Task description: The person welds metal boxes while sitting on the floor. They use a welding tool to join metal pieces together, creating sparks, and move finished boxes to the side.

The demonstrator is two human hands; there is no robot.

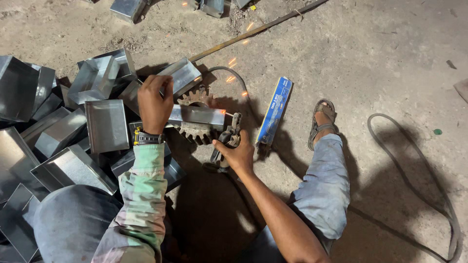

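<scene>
While sparks scatter over the dirt floor point(380, 58), the person sits low with a metal box point(197, 116) laid across a rusty gear point(195, 100), right between the two hands. The left hand point(155, 102) is clamped over the box's left end, fingers curled down on it, a watch point(147, 138) on the wrist and the patterned sleeve running back to the body. The right hand point(237, 155) grips a welding holder point(229, 139), closed tight around its handle, the bare forearm stretched forward; the rod tip glows where it meets the box's right end. A blue rod packet point(274, 111) lies just beside that hand, and a sandalled foot point(321, 122) rests near it. To the left, a heap of boxes point(73, 131) crowds right up to the gear. A cable point(419, 195) loops across the floor on the right, where the ground lies open.
</scene>
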